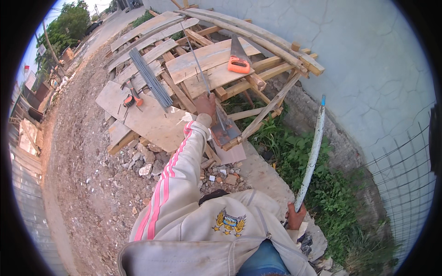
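Note:
My left hand [206, 105] is closed around a long thin metal rod [195, 59], which lies lengthwise over the planks. Its near end reaches a board [224, 136] at the front of the wood pile, where small metal pieces I cannot make out stick up. Out to the right, my right hand [295, 215] grips the lower end of a long white pipe [314, 151] with a worn surface and a blue tip. The pipe points up and away, apart from the rod. A bundle of grey rods [151, 79] rests on the planks left of my left hand.
An orange-handled handsaw [239, 63], a hammer [133, 92] and an orange tape measure [128, 100] lie on the boards. A cracked wall [368, 60] and wire mesh [400, 184] stand at right, with weeds [317, 184] below. Broken rubble [146, 169] covers the ground in front.

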Tool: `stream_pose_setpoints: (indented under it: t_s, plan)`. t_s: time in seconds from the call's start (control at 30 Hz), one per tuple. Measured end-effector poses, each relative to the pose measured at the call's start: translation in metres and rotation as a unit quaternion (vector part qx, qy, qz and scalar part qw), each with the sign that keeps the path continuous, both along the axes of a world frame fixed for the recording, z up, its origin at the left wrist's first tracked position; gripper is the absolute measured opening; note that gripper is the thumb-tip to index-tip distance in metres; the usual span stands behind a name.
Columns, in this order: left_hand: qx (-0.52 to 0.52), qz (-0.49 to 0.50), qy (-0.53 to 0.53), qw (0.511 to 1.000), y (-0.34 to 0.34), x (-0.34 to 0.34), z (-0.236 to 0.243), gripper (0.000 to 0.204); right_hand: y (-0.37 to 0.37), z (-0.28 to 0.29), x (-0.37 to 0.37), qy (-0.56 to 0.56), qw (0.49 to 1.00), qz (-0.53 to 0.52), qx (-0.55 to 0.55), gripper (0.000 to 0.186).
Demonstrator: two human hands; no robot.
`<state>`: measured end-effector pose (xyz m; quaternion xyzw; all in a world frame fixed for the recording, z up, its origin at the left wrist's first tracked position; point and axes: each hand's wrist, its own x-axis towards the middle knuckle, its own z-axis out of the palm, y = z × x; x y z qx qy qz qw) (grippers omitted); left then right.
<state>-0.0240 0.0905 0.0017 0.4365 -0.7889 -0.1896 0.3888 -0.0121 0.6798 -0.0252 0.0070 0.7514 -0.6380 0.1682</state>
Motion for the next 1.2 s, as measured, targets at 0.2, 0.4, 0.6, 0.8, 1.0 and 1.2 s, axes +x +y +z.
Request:
stream_pose_setpoints:
  t_s: [0.2, 0.4, 0.6, 0.8, 1.0, 1.2]
  plan:
    - [-0.020, -0.013, -0.072, 0.997, -0.017, -0.012, -0.026, 0.040, 0.006, -0.006, -0.005, -0.013, 1.000, -0.005, 0.002, 0.024]
    - [-0.004, -0.050, 0.000, 0.999, -0.003, -0.006, -0.023, 0.041, 0.006, -0.014, -0.005, -0.042, 0.999, -0.011, -0.008, 0.025]
    - [0.307, -0.124, -0.115, 0.937, 0.000, 0.001, 0.017, 0.045, 0.004, -0.024, -0.012, -0.046, 0.998, -0.027, -0.026, 0.022]
    - [0.251, -0.165, -0.194, 0.934, -0.017, 0.006, 0.007, 0.050, 0.007, -0.021, -0.006, -0.040, 0.998, -0.036, -0.030, 0.022]
    - [0.323, -0.164, -0.230, 0.903, -0.026, 0.015, 0.007, 0.048, 0.016, -0.016, -0.008, -0.007, 0.999, -0.044, -0.017, 0.023]
    - [0.228, -0.168, -0.312, 0.907, -0.031, 0.010, 0.001, 0.052, 0.017, -0.003, -0.019, 0.059, 0.997, 0.008, -0.051, 0.026]
